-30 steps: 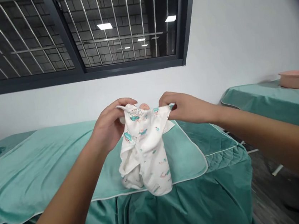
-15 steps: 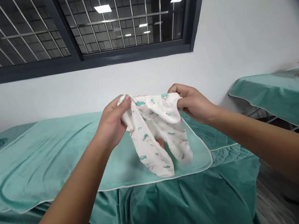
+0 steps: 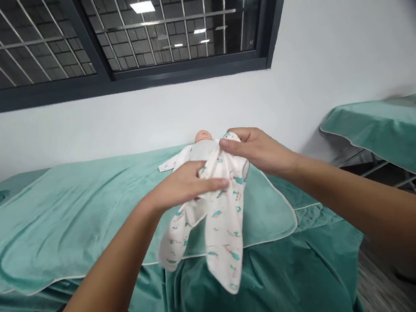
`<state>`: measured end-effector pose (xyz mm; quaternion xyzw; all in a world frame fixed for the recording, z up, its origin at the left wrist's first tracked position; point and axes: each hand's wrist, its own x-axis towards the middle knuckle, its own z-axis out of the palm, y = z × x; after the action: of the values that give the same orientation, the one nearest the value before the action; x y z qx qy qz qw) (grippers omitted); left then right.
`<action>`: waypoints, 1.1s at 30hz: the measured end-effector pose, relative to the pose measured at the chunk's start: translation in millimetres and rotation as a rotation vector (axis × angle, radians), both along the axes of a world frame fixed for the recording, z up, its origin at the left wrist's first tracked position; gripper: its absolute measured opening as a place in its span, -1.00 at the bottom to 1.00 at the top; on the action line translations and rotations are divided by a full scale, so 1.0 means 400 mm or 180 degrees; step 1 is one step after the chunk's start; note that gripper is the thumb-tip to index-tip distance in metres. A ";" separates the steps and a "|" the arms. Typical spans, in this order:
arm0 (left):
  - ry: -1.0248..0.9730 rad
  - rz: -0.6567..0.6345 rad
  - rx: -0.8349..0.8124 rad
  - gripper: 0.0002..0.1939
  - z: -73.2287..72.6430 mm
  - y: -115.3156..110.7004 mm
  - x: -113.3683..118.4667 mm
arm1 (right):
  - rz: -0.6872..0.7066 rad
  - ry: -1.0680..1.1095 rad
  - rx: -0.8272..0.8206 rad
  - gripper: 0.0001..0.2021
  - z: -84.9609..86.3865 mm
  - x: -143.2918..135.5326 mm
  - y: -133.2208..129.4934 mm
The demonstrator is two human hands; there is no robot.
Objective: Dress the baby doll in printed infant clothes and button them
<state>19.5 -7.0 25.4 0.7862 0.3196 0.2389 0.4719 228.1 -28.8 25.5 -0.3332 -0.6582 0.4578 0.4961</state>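
On the teal-draped surface (image 3: 68,217), near its far edge, a baby doll (image 3: 201,144) lay; the right hand (image 3: 256,150) pinched the printed baby trousers (image 3: 218,215) at the waistband, the left hand (image 3: 187,186) lay flat across them. Keeping the waistband taut would probably serve best.

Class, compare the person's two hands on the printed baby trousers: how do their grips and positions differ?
The left hand lies flat, palm down, fingers stretched across the printed baby trousers; the right hand pinches the waistband between thumb and fingers. The left hand sits lower and nearer the camera; the right hand is higher, close to the doll. Both touch the trousers above the teal pad.
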 end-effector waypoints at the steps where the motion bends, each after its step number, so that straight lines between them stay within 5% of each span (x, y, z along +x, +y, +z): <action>1: 0.0033 -0.0082 -0.0119 -0.61 -0.005 0.001 0.000 | -0.0010 0.0281 -0.0094 -0.64 -0.002 -0.005 0.004; 5: -0.1304 0.0317 -0.0666 -0.62 -0.029 0.011 0.007 | 0.0206 0.0874 -0.0463 -0.63 -0.021 -0.008 0.014; 8: -0.1964 0.0386 -0.0982 -0.60 -0.048 0.019 0.017 | 0.0880 0.0195 -0.0685 -0.62 -0.037 0.001 0.012; 11: -0.1953 0.0395 -0.1098 -0.58 -0.071 0.024 0.035 | 0.1216 -0.0752 -0.0790 -0.61 -0.050 0.006 0.011; 13: -0.1853 0.0386 -0.1170 -0.55 -0.087 0.028 0.047 | 0.0894 -0.0827 -0.0747 -0.64 -0.060 0.006 0.020; 17: -0.1328 0.0042 -0.1269 -0.53 -0.107 0.035 0.052 | 0.0044 0.0165 -0.0556 -0.71 -0.083 0.006 0.058; 22: -0.0882 -0.0200 -0.1325 -0.52 -0.113 0.047 0.033 | -0.0247 0.1115 -0.1042 -0.72 -0.100 0.002 0.073; 26: -0.1547 0.0122 -0.1307 -0.50 -0.124 0.049 0.030 | 0.0212 0.0975 -0.1208 -0.63 -0.115 -0.003 0.042; 30: -0.1689 0.0210 -0.1436 -0.57 -0.139 0.039 0.037 | 0.1054 -0.0237 -0.1221 -0.59 -0.126 -0.007 0.007; 33: -0.1666 0.0190 -0.1576 -0.62 -0.151 0.036 0.032 | 0.0980 -0.0549 -0.1201 -0.63 -0.133 -0.011 -0.002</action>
<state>32.2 7.6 -34.9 0.5506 0.2589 0.3611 0.7067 223.7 -29.6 -27.8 -0.3536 -0.6440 0.6125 0.2917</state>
